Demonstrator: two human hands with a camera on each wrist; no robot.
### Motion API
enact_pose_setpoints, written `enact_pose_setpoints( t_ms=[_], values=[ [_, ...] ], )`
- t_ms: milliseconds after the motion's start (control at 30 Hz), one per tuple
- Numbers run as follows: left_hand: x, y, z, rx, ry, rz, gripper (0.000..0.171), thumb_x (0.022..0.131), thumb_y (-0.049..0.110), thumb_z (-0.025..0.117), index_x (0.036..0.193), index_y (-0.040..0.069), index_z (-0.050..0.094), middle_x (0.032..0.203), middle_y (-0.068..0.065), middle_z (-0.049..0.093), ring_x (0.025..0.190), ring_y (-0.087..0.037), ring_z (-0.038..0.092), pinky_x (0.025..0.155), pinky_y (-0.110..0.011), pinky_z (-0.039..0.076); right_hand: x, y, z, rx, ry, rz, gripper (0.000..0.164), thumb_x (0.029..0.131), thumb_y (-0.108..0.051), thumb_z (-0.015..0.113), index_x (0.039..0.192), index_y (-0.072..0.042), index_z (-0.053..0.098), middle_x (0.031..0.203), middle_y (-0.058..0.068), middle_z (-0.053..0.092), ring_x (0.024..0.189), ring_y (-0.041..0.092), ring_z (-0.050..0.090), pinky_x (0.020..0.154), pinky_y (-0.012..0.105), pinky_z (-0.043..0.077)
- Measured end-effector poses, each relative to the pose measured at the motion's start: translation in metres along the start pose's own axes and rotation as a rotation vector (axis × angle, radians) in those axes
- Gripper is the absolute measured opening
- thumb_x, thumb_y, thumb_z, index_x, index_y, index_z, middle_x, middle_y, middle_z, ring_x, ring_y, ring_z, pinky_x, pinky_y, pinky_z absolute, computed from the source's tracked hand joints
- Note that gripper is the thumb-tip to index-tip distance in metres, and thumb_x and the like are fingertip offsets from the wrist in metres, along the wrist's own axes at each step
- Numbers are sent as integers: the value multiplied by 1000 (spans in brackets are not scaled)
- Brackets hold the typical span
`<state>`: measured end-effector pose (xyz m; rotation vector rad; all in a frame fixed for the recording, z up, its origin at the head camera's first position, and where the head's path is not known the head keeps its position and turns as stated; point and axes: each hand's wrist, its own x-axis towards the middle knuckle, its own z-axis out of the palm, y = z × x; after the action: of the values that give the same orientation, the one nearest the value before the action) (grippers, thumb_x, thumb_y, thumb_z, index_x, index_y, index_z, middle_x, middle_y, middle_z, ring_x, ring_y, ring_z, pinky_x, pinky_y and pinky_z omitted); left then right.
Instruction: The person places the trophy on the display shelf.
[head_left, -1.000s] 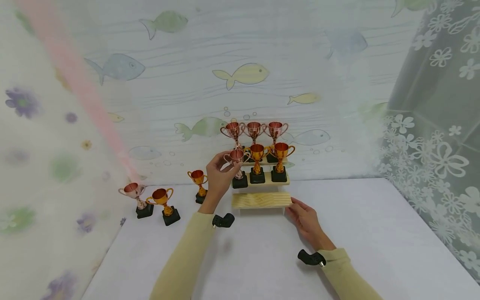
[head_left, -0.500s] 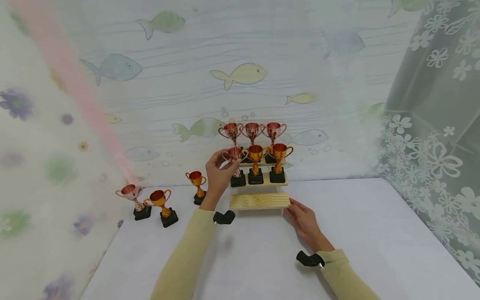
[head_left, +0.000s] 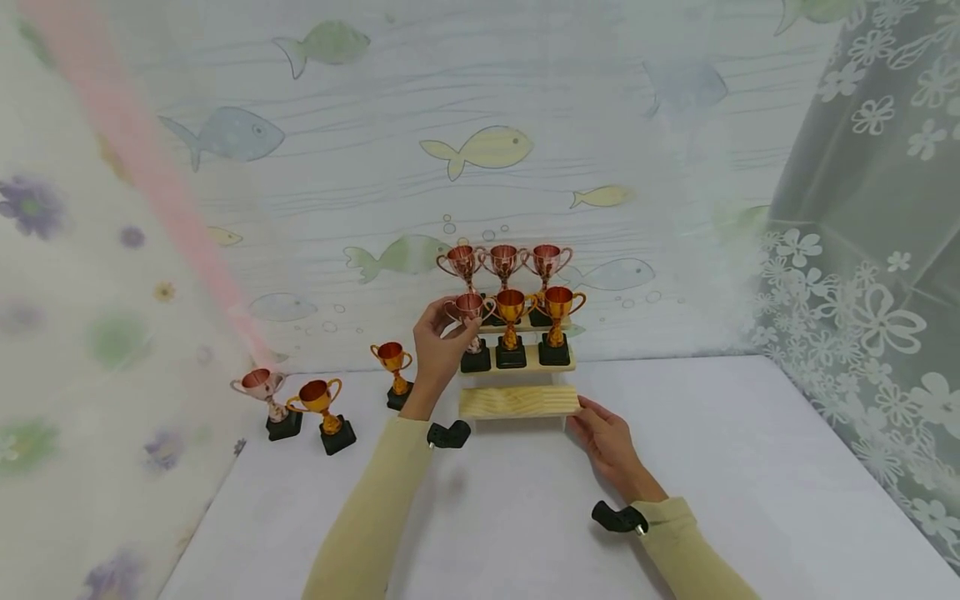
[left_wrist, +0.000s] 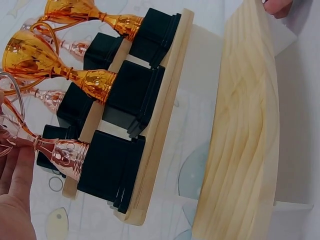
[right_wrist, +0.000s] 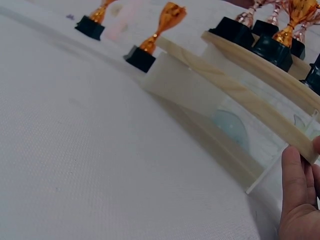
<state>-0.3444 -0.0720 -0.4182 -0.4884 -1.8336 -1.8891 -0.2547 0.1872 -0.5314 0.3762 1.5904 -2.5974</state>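
Note:
My left hand (head_left: 441,350) holds a rose-gold trophy cup (head_left: 469,308) by its bowl, fingers and thumb at the handle side. In the left wrist view, its black base (left_wrist: 110,167) sits upright on the left end of the middle wooden shelf (left_wrist: 150,172). Beside it on that shelf stand two gold trophies (head_left: 511,307). At the bottom step (head_left: 517,402) of the display stand, my right hand (head_left: 609,442) grips the right end. The right wrist view has the thumb and fingers (right_wrist: 295,175) at that wooden board's corner, near a clear support panel.
Three rose-gold trophies (head_left: 503,260) line the top shelf. On the white table (head_left: 517,517), left of the stand, are a rose-gold trophy (head_left: 281,421) and two gold ones, one near (head_left: 322,400) and one farther back (head_left: 392,357). A fish-patterned curtain (head_left: 495,83) hangs behind.
The rose-gold trophy in my left hand has shifted slightly back on the middle shelf, into line with the gold ones. My right hand keeps its place; the head view has moved slightly.

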Motion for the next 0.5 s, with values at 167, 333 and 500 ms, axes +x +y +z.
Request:
enact_pose_setpoints(
  t_ms=[167,333,500],
  values=[
    [-2,0,-2,-22,-8,-30,49,85,-2,79,130,-3,59,112,-20,59,104,-28,63,97,-45,58,1,0,0,5,-1,-1,51,106,-4,49,153,7,34,137,10,55,102,2,68,100,21,52],
    [-11,2,-9,-6,-24,-128,65,85,1,79,142,-1,48,127,-21,56,118,-36,57,110,-52,47,1,0,1,1,4,8,51,106,-6,49,153,6,34,146,16,48,102,2,68,100,22,53],
    [-24,0,-24,29,-62,-250,77,85,3,80,150,3,39,144,-24,46,134,-41,47,116,-52,40,2,-1,1,13,11,14,51,106,-5,49,153,5,35,147,17,47,101,3,68,100,22,53]
  ],
)
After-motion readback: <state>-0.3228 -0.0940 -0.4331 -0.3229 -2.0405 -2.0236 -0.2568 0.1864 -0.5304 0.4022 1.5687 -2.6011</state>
